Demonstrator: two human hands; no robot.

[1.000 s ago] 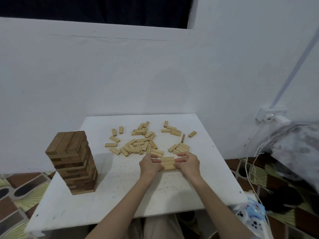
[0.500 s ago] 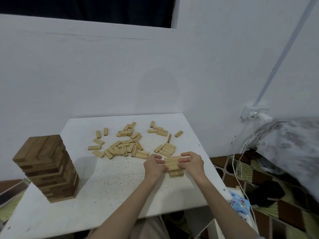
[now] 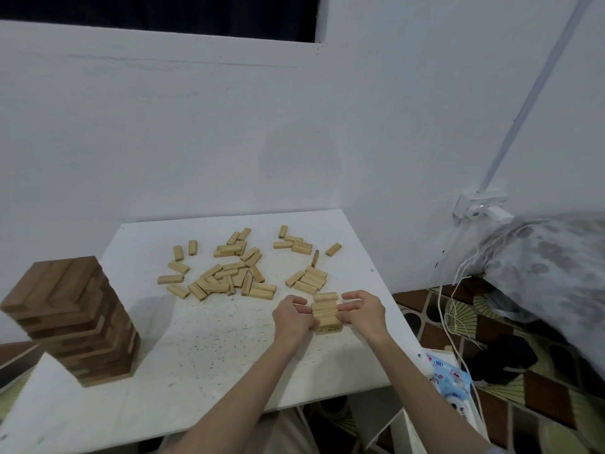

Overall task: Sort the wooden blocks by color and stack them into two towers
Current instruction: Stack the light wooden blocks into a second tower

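Pale wood blocks form a low stack (image 3: 324, 312) near the tabletop's (image 3: 203, 348) right front; the left hand (image 3: 292, 315) and right hand (image 3: 361, 310) pinch its sides. Loose pale blocks (image 3: 229, 273) lie behind. A dark tower (image 3: 73, 319) stands far left.

A white wall (image 3: 229, 126) rises behind the white table (image 3: 212, 355), with a dark window opening (image 3: 163, 11) at its top. At the right, a white socket (image 3: 481, 208) sits at the foot of a conduit (image 3: 540, 77), with white cables (image 3: 455, 290) hanging below it. Beside them lie a floral cloth (image 3: 550, 267), a blue patterned packet (image 3: 451, 385) and patterned floor tiles (image 3: 540, 404).
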